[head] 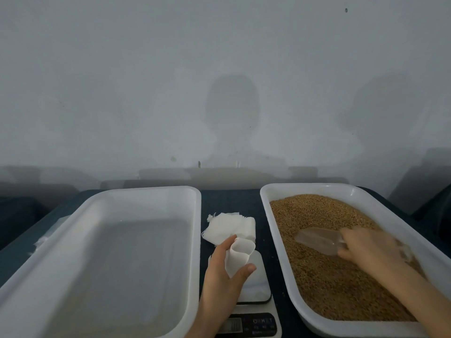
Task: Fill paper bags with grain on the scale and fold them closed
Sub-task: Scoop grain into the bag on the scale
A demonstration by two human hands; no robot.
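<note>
Left hand (pixel 224 272) pinched the paper bag (pixel 240 257), scale (pixel 258 284) just beneath it; right hand (pixel 366 247) gripped the scoop (pixel 317 240) in grain (pixel 329 284). I judged the mouth needed holding wide.

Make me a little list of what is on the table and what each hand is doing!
left hand: holds an open paper bag over the scale
right hand: grips a clear scoop lying on the grain
grain: brown, fills the right tray
left tray: white, left of the scale
spare bags: white pile behind the scale, between the trays
table: dark blue top
</note>
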